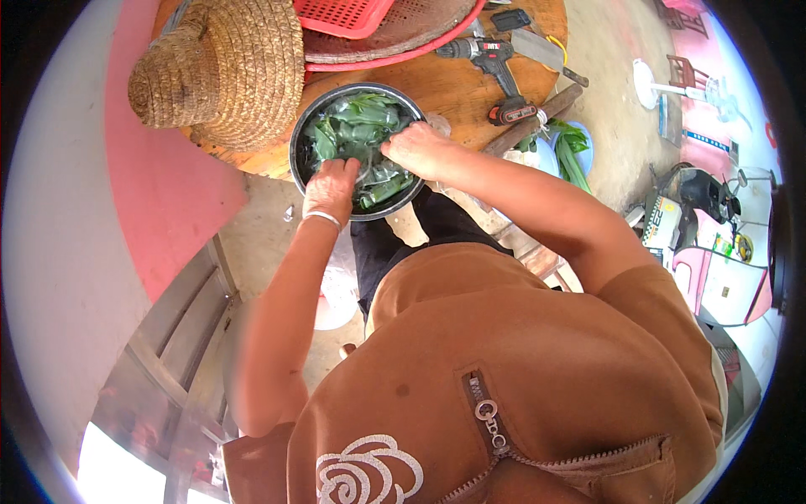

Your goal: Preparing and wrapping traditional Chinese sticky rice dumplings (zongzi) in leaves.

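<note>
A round dark bowl [295,144] at the table's near edge holds broad green leafy greens [359,133]. Clear, shiny highlights lie over the leaves; whether they are water or thin plastic I cannot tell. My left hand [332,188], with a white bangle at its wrist, reaches over the near left rim, its bent fingers closed among the leaves. From the right, my right hand [422,149] comes in over the rim, curled closed with its fingertips on the greens. Both hands' fingertips are partly hidden in the leaves.
On the wooden table [470,113] are a woven straw hat [227,67], a red plastic basket [344,15] on a round red-rimmed tray [411,34], a cordless drill [497,74] and a cleaver [539,50]. Long green leaves [571,160] lie in a blue basin [587,151] to the right.
</note>
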